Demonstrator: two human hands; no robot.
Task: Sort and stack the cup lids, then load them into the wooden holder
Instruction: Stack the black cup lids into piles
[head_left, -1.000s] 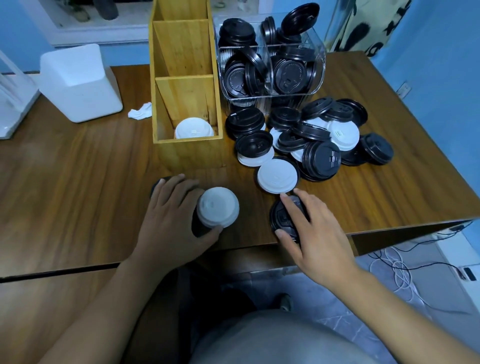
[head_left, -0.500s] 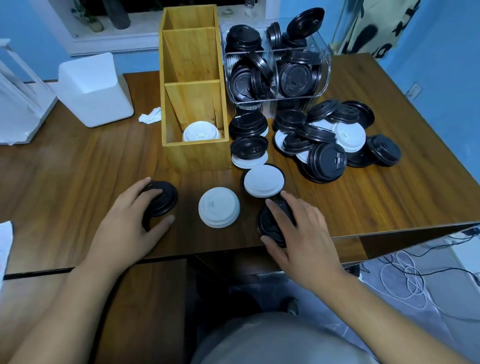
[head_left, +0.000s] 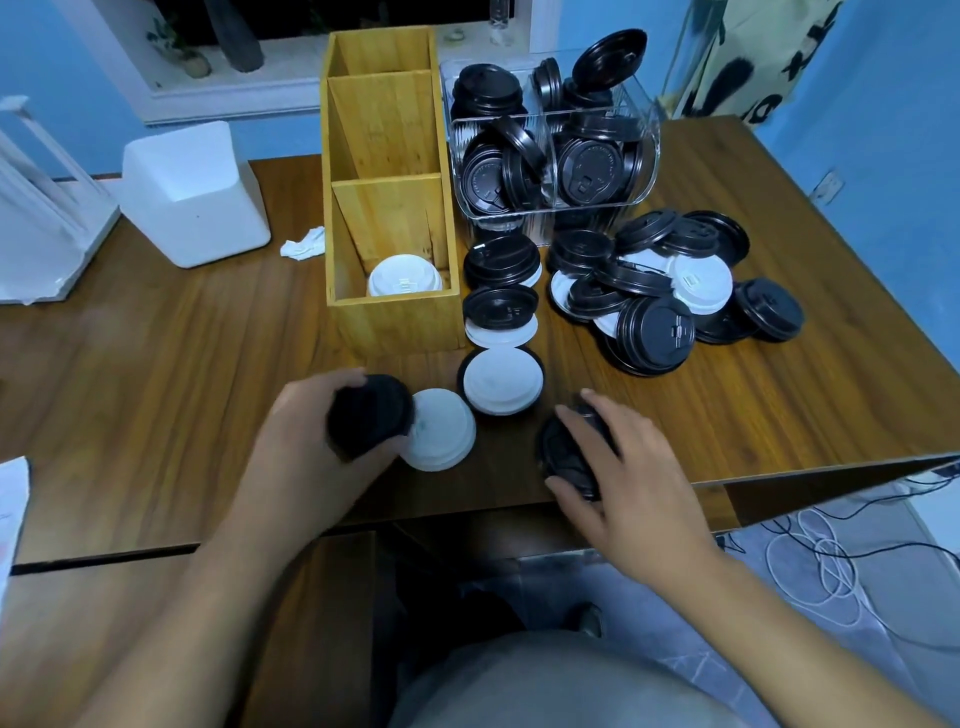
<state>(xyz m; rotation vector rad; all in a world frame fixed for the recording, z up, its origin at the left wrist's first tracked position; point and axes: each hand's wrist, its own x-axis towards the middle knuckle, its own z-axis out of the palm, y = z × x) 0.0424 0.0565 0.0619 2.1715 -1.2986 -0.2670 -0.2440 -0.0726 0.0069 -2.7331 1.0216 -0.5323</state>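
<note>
My left hand (head_left: 306, 441) grips a stack of black lids (head_left: 371, 413), lifted beside a stack of white lids (head_left: 441, 431) on the table. My right hand (head_left: 628, 467) holds another black lid stack (head_left: 563, 457) near the table's front edge. A white lid on a black one (head_left: 501, 380) lies between the hands. The wooden holder (head_left: 395, 317) stands behind, with white lids (head_left: 405, 278) in its nearest compartment. A loose pile of black and white lids (head_left: 654, 291) lies to the right.
A clear bin (head_left: 550, 171) full of black lids stands behind the pile. A white box (head_left: 192, 192) and a crumpled tissue (head_left: 304, 247) sit left of the holder. The table edge (head_left: 779, 475) runs under my right hand, with cables on the floor.
My left hand has picked up the black lid stack and moved it right, up against the white stack. My right hand stays on its black stack.
</note>
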